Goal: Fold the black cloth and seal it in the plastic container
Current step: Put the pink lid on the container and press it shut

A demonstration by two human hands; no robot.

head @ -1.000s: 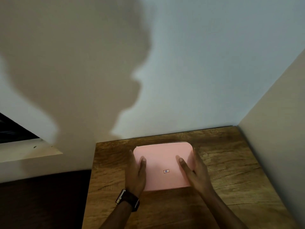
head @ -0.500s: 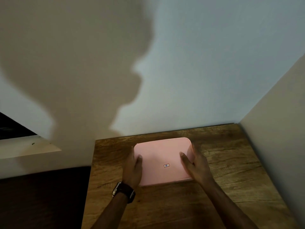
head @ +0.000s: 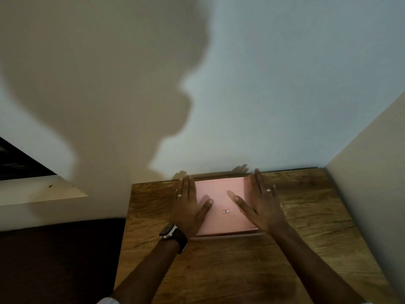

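Two flat hands are all you have on the work, so start from the biggest thing and go down. The counter [head: 306, 249] is wooden and runs into a corner, with its far edge against the wall. On it, close to that wall, sits the plastic container [head: 221, 234], of which only a pale rim shows along the near side. The pink lid [head: 221, 194] covers it, its long axis running left to right across your view.

Your left hand [head: 190, 207] lies on the lid's left edge and your right hand [head: 260, 205] on its right edge, about equally near. Each grip is released, with palms down and fingers spread, pressing rather than grasping anything.

The black cloth is out of sight; it is probably inside, under the lid. The near rim looks slightly proud, so the seal there may need pressing.
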